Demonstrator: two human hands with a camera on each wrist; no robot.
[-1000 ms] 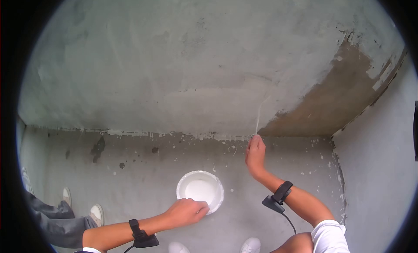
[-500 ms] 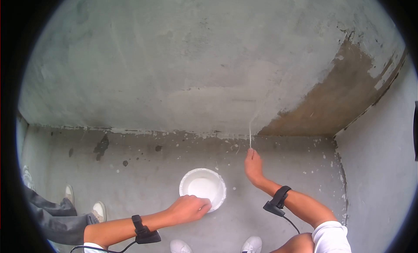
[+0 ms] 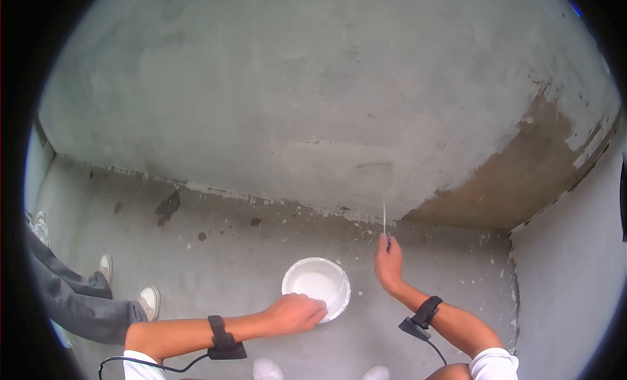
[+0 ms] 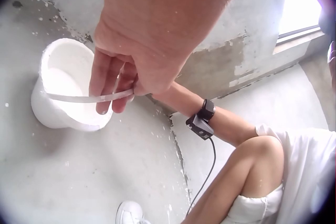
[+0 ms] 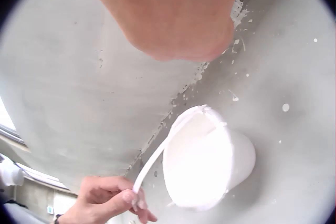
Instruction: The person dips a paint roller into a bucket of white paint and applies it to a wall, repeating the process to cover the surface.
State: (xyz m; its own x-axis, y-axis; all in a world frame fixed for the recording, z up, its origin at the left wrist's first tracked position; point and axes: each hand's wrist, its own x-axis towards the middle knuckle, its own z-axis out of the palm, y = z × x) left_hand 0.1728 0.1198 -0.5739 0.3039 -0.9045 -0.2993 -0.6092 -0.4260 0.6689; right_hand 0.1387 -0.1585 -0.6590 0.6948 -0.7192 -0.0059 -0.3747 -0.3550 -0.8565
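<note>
My left hand (image 3: 295, 313) grips the white strap handle (image 4: 84, 98) of a white bucket (image 3: 289, 275). The bucket has thick white stuff inside and smears along its rim. My right hand (image 3: 390, 265) holds a tool with a thin pale blade (image 3: 384, 211), seen nearly edge-on. A bit of dark handle shows between the fingers and thumb. The blade points up at the grey wall (image 3: 261, 92), overlapping its lower part. In the right wrist view, the back of the hand hides the tool.
A brown bare patch (image 3: 496, 171) lies at the wall's lower right, near a side wall (image 3: 581, 249). White spatters and dark stains (image 3: 168, 207) mark the floor (image 3: 222, 269). Another person's legs (image 3: 78, 301) stand at left. A window (image 4: 302, 3) shows in the left wrist view.
My right hand has come down from the wall base, and the blade has swung from slanting to nearly upright in view. The left hand keeps holding the bucket. The head view has turned slightly.
</note>
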